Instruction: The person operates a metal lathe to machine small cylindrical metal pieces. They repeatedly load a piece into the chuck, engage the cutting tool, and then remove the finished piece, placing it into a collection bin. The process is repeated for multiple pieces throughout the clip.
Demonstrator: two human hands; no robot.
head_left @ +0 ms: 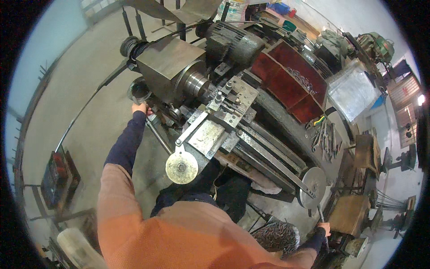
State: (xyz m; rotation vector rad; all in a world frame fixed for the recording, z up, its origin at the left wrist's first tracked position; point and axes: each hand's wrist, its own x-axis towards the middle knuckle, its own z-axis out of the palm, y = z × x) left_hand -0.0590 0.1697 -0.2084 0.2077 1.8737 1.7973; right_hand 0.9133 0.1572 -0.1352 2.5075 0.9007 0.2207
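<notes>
In front of me stands a small metal lathe, its headstock box [172, 58] at the far left and a bright round chuck [196, 84] on its side. My left hand [142, 108] is closed beside the headstock, just below a dark round cup-shaped part [139, 89]; what its fingers grip is hidden. A thick metal bar [160, 138] slopes down near that hand. At the lower right my right hand [325, 227] wraps round a metal lever [320, 214] below a grey disc [312, 187]. The tool slide [237, 101] lies between my hands, and a pale round plate [181, 167] hangs at its near left.
A dark motor [235, 42] sits behind the headstock. Beyond the bed is a red divided tray [291, 80] with small metal pieces. Several wrenches [324, 141] lie to the right. A container of dark metal pieces [277, 236] stands by my right arm; a dark box [60, 179] is at left.
</notes>
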